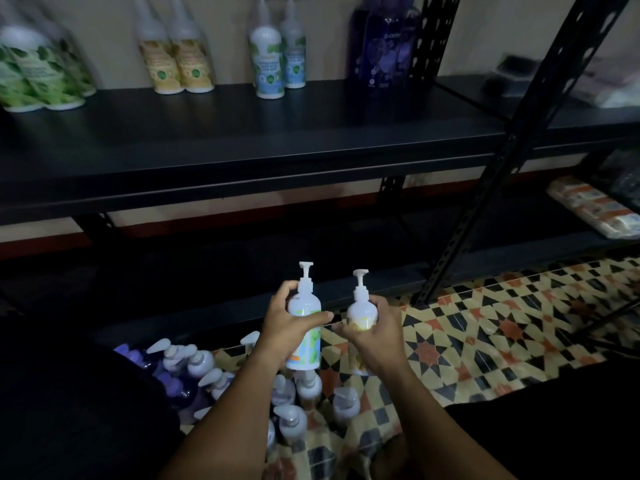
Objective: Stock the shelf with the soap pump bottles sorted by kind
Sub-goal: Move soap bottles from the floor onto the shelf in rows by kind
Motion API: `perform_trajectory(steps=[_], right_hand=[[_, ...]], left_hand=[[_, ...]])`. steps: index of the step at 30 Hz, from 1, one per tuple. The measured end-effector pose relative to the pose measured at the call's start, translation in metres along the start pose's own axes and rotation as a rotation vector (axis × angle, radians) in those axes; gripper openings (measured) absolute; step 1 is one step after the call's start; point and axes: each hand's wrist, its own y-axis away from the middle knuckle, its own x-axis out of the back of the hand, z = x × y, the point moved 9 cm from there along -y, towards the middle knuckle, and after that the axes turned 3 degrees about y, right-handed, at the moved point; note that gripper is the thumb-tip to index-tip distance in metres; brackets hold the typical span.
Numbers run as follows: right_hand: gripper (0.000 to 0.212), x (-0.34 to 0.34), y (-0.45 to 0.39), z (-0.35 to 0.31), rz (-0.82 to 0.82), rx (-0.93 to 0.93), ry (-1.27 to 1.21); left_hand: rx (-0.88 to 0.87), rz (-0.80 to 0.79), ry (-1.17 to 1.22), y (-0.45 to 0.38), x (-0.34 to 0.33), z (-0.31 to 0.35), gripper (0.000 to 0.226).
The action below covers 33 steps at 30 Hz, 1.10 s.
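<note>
Left hand (289,322) grips a blue-label bottle (304,336), right hand (375,336) a yellow-label bottle (360,315); in this dimness, either could join the wrong shelf (242,133) group above

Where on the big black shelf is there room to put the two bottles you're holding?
The black metal shelf is bare across its whole front strip, and in the gaps between the green leafy bottles, yellow-label bottles, blue-label bottles and dark purple bottles. The back row is crowded, and so is the bottle pile on the floor.
</note>
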Motion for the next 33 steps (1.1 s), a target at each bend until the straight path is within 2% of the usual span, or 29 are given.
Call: perform_trajectory(steps=[3,7,13,16,18,22,25,30,33], right_hand=[[0.082,0.009,0.003,-0.002,0.035,-0.017,-0.100],[0.068,0.016,0.004,0.003,0.080,-0.042,-0.214],[0.031,0.012,0.003,-0.004,-0.021,-0.020,-0.416],[0.022,0.007,0.002,-0.005,-0.049,-0.020,-0.414],[0.028,0.005,0.004,-0.007,-0.050,-0.013,-0.397],[0.053,0.003,0.006,-0.008,-0.061,-0.003,-0.338],[0.072,0.002,0.004,-0.006,-0.081,0.010,-0.304],[0.069,0.013,0.005,-0.011,0.029,0.046,-0.262],[0.066,0.015,0.007,-0.019,0.041,0.101,-0.275]], left_hand=[[0.024,0.034,0.106,-0.001,0.004,-0.003,0.052],[0.028,0.057,0.210,-0.001,0.008,-0.001,0.047],[0.116,-0.145,0.316,0.000,-0.007,-0.005,0.043],[0.122,-0.146,0.294,0.003,-0.013,-0.003,0.027],[0.126,-0.129,0.275,0.005,-0.014,-0.003,0.026],[0.082,-0.134,0.230,0.009,-0.015,0.004,0.029],[0.019,-0.102,0.149,0.010,-0.015,0.011,0.048],[-0.075,0.087,0.036,0.008,0.004,0.014,0.054],[-0.153,0.107,-0.081,0.007,0.008,0.019,0.060]])
